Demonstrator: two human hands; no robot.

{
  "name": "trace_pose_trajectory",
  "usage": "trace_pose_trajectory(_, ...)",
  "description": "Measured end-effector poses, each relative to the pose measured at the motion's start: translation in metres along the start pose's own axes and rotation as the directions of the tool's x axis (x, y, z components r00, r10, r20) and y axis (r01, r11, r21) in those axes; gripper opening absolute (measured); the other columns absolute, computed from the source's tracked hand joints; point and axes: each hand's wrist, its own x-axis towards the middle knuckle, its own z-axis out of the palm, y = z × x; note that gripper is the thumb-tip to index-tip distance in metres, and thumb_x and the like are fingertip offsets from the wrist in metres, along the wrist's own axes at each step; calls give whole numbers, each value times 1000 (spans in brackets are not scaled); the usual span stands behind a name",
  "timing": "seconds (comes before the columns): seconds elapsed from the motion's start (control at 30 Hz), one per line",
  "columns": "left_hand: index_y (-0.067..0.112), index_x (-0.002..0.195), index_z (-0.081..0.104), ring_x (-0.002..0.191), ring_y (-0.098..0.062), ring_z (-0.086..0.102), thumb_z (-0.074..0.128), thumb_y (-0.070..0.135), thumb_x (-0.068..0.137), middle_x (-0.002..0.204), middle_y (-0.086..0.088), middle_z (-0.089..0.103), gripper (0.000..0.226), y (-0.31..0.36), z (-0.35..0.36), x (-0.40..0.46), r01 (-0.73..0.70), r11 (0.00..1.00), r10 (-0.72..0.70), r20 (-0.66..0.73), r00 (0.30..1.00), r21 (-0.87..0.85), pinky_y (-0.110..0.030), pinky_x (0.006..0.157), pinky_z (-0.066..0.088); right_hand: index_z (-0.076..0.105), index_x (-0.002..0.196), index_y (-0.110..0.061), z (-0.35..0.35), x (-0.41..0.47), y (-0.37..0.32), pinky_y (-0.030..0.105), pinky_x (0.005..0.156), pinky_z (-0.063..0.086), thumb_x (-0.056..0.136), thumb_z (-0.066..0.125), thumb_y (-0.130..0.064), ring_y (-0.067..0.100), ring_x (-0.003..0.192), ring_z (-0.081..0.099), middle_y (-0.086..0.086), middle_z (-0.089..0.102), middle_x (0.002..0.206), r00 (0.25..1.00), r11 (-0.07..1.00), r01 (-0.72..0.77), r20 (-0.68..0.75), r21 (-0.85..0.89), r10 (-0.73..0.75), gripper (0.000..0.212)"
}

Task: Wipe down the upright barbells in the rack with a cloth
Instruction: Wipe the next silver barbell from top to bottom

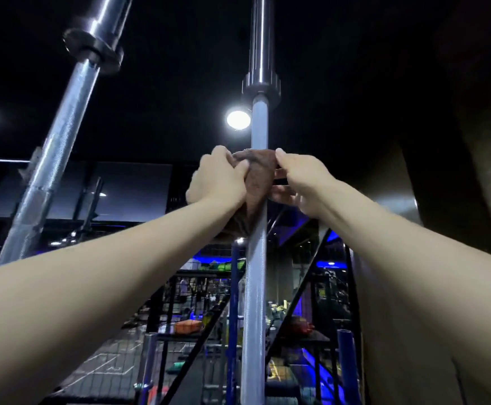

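Dark gym ceiling fills the top of the frame, with one round ceiling light (pixel 238 120) seen glowing just left of the centre barbell. Lower down, black racks, blue-lit corners and a floor with white markings can be made out, pretty blurry though.

Two upright barbells are seen. The centre barbell (pixel 255 273) runs straight up the middle of the frame, its collar (pixel 261 84) high up near the top. The second barbell (pixel 52 159) is tilted across the upper left, with its own collar at the top left.

A brown cloth (pixel 255 176) is wrapped around the centre barbell, about mid-frame, a bit below that light. It's held from both sides:
- the left hand (pixel 219 178) is clamped on the cloth from the left, fingers curled round it and thumb pressed over the front
- the right hand (pixel 299 182) is on the right side, thumb up at the cloth's top edge and fingers curled in behind the bar; the edge of the cloth looks pinched there, though the fingertips are partly hidden

A loose tail of the cloth is seen hanging down under the left wrist, against the bar. Both forearms are stretched up from the bottom corners.
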Motion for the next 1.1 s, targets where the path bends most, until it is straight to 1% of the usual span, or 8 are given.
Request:
trace_pose_trajectory(0.1, 11, 130, 43, 124, -32, 42, 25, 28, 103, 136, -15, 43, 37, 16, 11, -9, -26, 998, 19, 126, 992, 53, -37, 94, 34, 63, 96, -13, -15, 2, 0, 27, 66, 52, 102, 38, -36, 20, 69, 59, 6, 63, 82, 992, 992, -89, 93, 85, 81, 35)
trace_pose_trajectory(0.2, 10, 146, 20, 129, -32, 29, 17, 15, 104, 148, -15, 23, 43, 24, 28, -17, 51, 999, -50, 44, 998, -9, -37, 102, 27, 62, 114, -10, -30, 9, 1, 31, 79, 53, 102, 39, -39, 21, 84, 64, 7, 66, 95, 979, 992, -104, 181, 66, 90, 39)
trace_pose_trajectory(0.3, 24, 146, 19, 126, -23, 32, 12, 35, 102, 148, -5, 23, 46, 20, 38, -2, 52, 997, -55, 49, 997, 63, -36, 92, 28, 63, 109, -11, -36, 20, 1, 32, 82, 52, 102, 39, -38, 19, 81, 65, 6, 67, 90, 971, 994, -101, 221, 40, 89, 36)
trace_pose_trajectory(0.43, 18, 129, 35, 105, -31, 51, 21, 61, 94, 122, -9, 36, 58, 28, 42, -3, -43, 937, 48, -5, 999, 346, -36, 69, 31, 65, 89, -12, -31, 31, -1, 27, 65, 54, 102, 43, -31, 10, 48, 59, 4, 64, 78, 971, 990, -98, 226, 103, 72, 31)
trace_pose_trajectory(0.6, 10, 122, 33, 96, -35, 58, 40, 59, 92, 118, -9, 37, 58, 22, 45, -44, -190, 793, 222, 16, 975, 579, -38, 61, 34, 63, 94, -5, -18, 37, 3, 20, 41, 46, 95, 58, -23, 12, 46, 57, 7, 61, 73, 987, 979, -103, 136, 174, 80, 19)
trace_pose_trajectory(0.73, 11, 120, 33, 97, -33, 59, 38, 60, 91, 116, -7, 37, 57, 5, 44, -68, -217, 788, 172, 133, 976, 577, -37, 62, 35, 63, 103, -6, -22, 38, 10, 25, 57, 51, 92, 63, -28, 14, 59, 58, 3, 61, 74, 985, 989, -136, 117, 60, 128, 25)
trace_pose_trajectory(0.97, 8, 119, 34, 100, -38, 58, 42, 57, 93, 121, -12, 39, 56, 24, 58, 8, -88, 900, 62, 74, 995, 427, -37, 66, 34, 65, 82, -16, -27, 59, 25, 34, 75, 51, 96, 55, -29, 18, 82, 63, 0, 68, 83, 986, 992, -105, 139, 63, 95, 22)
trace_pose_trajectory(1.1, 8, 118, 33, 102, -39, 56, 43, 56, 92, 120, -11, 39, 56, 5, 60, -15, -109, 915, 74, 103, 992, 389, -37, 68, 33, 62, 81, -11, -17, 63, 33, 26, 59, 49, 96, 53, -29, 17, 64, 58, 5, 62, 76, 983, 990, -123, 147, 64, 113, 24)
